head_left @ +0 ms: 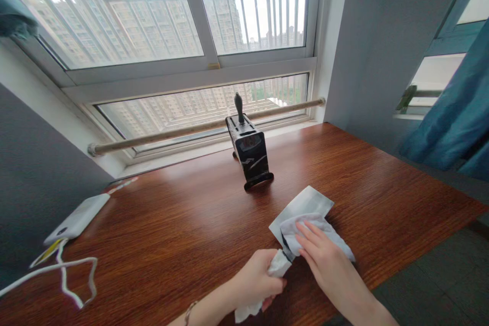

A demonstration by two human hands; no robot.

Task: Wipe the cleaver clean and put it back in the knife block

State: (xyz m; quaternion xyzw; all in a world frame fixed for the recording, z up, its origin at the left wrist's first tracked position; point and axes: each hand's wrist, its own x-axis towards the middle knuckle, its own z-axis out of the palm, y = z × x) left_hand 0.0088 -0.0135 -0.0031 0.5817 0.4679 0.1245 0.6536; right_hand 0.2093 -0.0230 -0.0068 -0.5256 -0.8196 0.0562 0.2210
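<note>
A cleaver with a broad, shiny blade (305, 201) is held low over the near part of the table. My left hand (257, 277) is wrapped round its handle, which has crumpled white paper (280, 264) around it. The paper's loose end hangs below my fist. Against the face of the blade, my right hand (324, 252) presses a white cloth (340, 239), its fingers stretched over the fabric. My right thumb and the cloth's underside are hidden, and the cloth covers the lower part of the blade.
A black knife block (252, 155) with one dark handle (239, 107) sticking up stands towards the window. On the left lies a white power bank (78, 219) with a white cable (63, 270). The brown wooden table (171, 214) ends at a right-hand edge; a rail (183, 135) crosses the window.
</note>
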